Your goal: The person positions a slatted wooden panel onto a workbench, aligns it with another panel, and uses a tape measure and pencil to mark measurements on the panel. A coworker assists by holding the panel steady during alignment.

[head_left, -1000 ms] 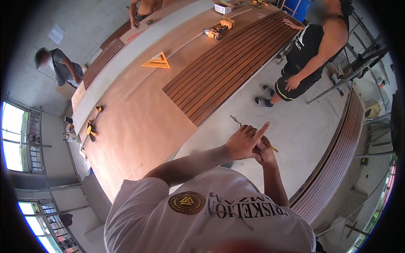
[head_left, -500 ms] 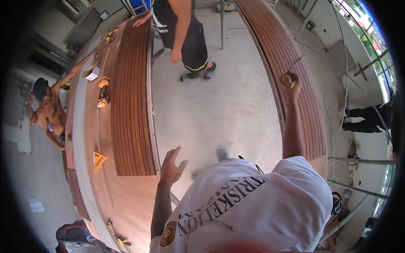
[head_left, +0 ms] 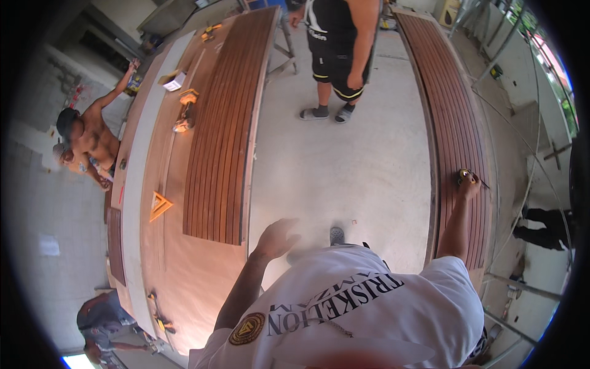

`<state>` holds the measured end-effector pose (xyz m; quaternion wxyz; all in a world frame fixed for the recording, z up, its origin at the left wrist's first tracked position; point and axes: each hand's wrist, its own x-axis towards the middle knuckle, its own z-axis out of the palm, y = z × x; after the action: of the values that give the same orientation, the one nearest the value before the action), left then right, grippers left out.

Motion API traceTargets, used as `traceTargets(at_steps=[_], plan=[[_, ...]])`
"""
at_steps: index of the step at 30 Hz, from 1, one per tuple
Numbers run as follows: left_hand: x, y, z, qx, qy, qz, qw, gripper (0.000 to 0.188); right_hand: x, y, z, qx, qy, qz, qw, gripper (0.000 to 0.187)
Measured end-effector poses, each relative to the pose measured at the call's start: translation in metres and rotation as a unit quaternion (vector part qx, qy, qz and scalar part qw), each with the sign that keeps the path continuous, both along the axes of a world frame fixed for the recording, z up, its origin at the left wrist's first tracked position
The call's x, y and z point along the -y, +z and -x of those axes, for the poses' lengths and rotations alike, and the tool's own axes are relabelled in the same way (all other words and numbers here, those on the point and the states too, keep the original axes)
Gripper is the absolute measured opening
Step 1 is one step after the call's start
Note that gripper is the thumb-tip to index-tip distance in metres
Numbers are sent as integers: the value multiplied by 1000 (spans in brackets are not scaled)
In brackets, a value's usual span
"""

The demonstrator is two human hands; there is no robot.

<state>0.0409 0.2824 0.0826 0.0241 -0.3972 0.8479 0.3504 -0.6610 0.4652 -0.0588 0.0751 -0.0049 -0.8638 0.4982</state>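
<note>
My right hand (head_left: 471, 186) is closed round a small yellow and black tape measure (head_left: 464, 174), over the brown slatted wood panel (head_left: 452, 117) on the right. A thin dark stick, perhaps a pencil, juts out from its fingers. Whether that hand touches the slats I cannot tell. My left hand (head_left: 276, 238), slightly blurred, hangs in the air with fingers apart and nothing in it. It is just beyond the near end of a second slatted wood panel (head_left: 224, 135), which lies on the long table to the left.
The long table (head_left: 209, 270) also bears an orange triangle square (head_left: 160, 206), an orange power drill (head_left: 185, 111) and an open box (head_left: 172, 80). One person (head_left: 335, 55) stands ahead between the panels; others are along the left. Metal scaffold pipes (head_left: 513, 280) run along the right.
My view has shifted, and my right hand has come nearer along the right panel with the tape measure. The person ahead now appears further right. My left hand stays empty.
</note>
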Motion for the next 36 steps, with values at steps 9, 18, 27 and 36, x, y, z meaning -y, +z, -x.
traceTargets(at_steps=[9, 18, 27, 36], plan=[[-3, -31, 12, 6, -32, -55, 998, 55, -6, 15, -61, -36, 185, -9, 982, 52], [10, -50, 45, 3, -44, -14, 999, 51, 47, -2, -286, -37, 461, -137, 876, 53], [11, -57, 5, -19, 37, -41, 998, 55, 48, 5, -231, -70, 407, -240, 879, 54], [32, -43, -37, 3, 58, -21, 998, 49, 62, 13, -151, -113, 355, -328, 868, 55]])
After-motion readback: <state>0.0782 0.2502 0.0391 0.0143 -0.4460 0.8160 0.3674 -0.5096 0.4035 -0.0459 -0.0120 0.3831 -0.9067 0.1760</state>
